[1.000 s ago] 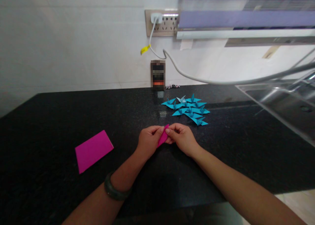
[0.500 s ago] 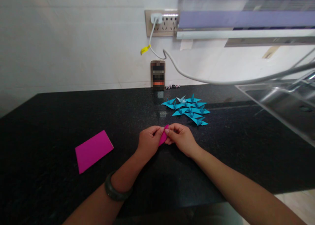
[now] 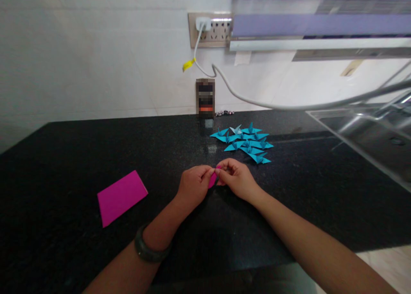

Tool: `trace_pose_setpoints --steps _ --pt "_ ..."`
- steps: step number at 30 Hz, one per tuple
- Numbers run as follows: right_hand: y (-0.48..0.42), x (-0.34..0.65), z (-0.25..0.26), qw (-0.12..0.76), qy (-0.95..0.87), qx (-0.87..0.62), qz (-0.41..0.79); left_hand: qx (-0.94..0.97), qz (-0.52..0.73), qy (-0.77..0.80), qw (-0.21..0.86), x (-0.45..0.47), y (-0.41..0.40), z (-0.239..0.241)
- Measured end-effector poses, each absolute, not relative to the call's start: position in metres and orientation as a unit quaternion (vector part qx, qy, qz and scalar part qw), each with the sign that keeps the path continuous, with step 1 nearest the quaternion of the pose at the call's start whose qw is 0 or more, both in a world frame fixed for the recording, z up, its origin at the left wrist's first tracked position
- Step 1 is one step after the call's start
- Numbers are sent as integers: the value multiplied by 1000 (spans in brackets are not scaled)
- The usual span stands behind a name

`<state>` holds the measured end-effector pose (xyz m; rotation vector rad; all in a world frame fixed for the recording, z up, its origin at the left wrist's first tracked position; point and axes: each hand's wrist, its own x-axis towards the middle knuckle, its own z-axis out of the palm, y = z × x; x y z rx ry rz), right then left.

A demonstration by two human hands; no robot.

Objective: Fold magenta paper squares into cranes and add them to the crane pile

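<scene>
Between my two hands is a small folded piece of pink paper, partly hidden by my fingers. My left hand pinches it from the left, the thumb near its upper edge. From the right, my right hand grips its upper part between thumb and fingers. Both hands are closed and their fingertips almost meet, just above the dark countertop. Just beyond my right hand lie several blue folded paper cranes, with one paler crane at the back of the group.
A stack of pink paper lies on the left of the counter. A phone-like device, its face blurred, leans on the wall beside a beaded strand. A white cable runs from the socket towards the metal sink.
The pink paper's pointed tip, which stood up between my thumbs, now shows less and looks more rounded. My fingers have shifted slightly on it.
</scene>
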<state>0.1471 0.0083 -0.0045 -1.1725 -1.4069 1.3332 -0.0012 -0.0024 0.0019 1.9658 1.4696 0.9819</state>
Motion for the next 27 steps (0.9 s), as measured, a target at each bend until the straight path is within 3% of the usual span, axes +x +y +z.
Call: trace_pose_setpoints --steps 7,12,18,23,27 --pt "9 151 -5 400 -614 -460 502 770 308 528 186 -2 -2 7" --pt "10 156 -5 376 -653 -459 471 770 312 519 200 -3 -2 7" --pt "12 158 0 393 -591 -441 550 740 334 531 242 -5 0 4" --pt "10 153 3 380 -576 -448 569 697 353 546 303 -2 1 5" --pt "13 155 0 434 -562 -462 532 575 386 548 469 1 1 3"
